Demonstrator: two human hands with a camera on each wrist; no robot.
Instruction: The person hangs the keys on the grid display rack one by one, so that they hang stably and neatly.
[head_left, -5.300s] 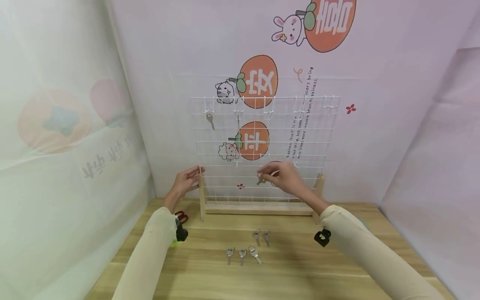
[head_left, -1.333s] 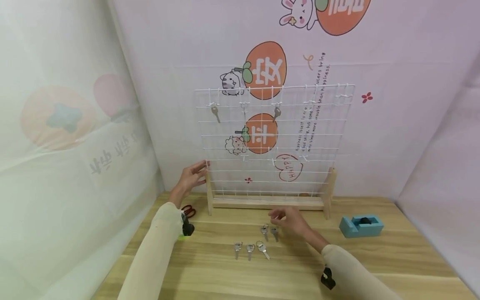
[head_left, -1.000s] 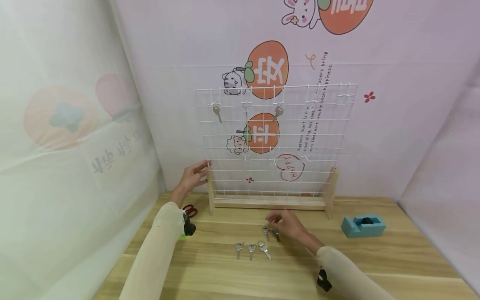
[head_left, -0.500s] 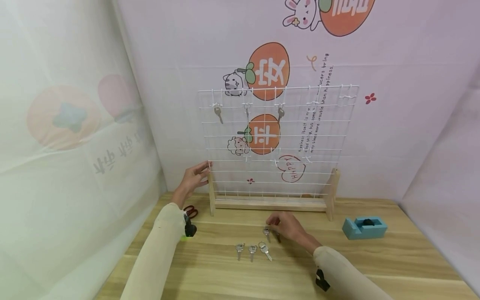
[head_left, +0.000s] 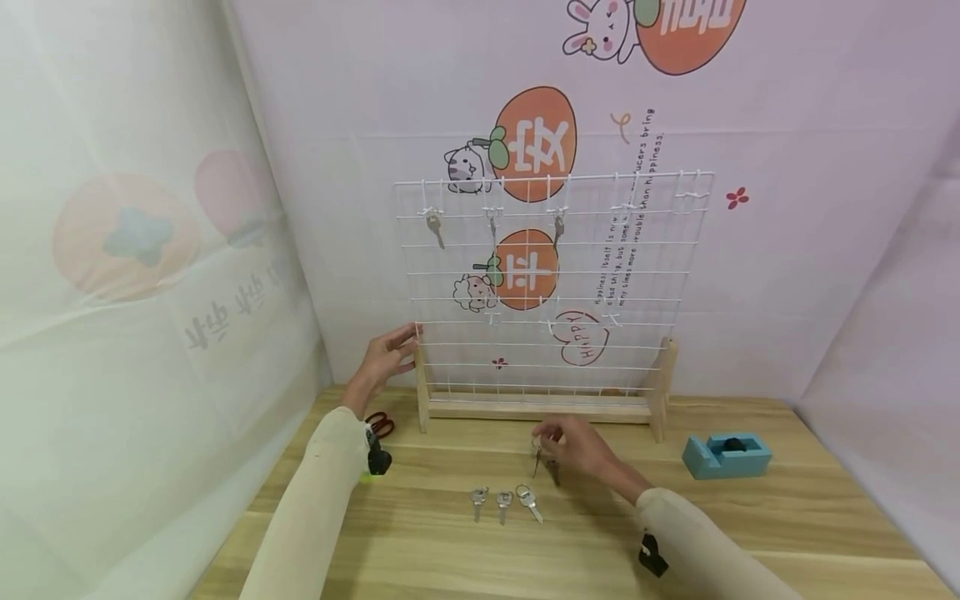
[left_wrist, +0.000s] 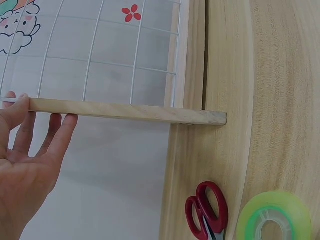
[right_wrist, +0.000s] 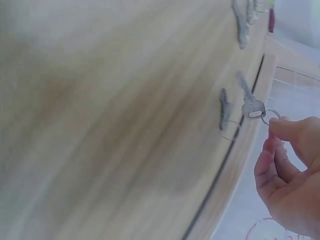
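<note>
the right hand (head_left: 581,446) pinches the thin wire ring of a small silver key (right_wrist: 248,100) between thumb and fingertip, so the key hangs just off the light wooden table (head_left: 420,550), blade pointing down and away from the palm. a second silver key with its own ring (right_wrist: 224,111) lies flat on the wood just beside the lifted one, on the side away from the fingers. nearer the person than that hand, three more silver keys (head_left: 502,502) lie in a short row, well clear of the grip.

above and beyond the right hand stands the white wire grid panel in its pale wooden stand (head_left: 551,283). three keys (head_left: 495,225) already hang along its top row, and further hooks to their right look bare. nothing stands between the held key and the grid.

the left hand (head_left: 386,358) lies open with straight fingers against the wooden upright post (left_wrist: 125,111) at the panel's near edge, thumb touching the grid edge. below its wrist lie red-handled scissors (left_wrist: 206,210) and a green roll of clear tape (left_wrist: 272,216). a blue tape dispenser (head_left: 725,452) sits well off to the right hand's outer side.
</note>
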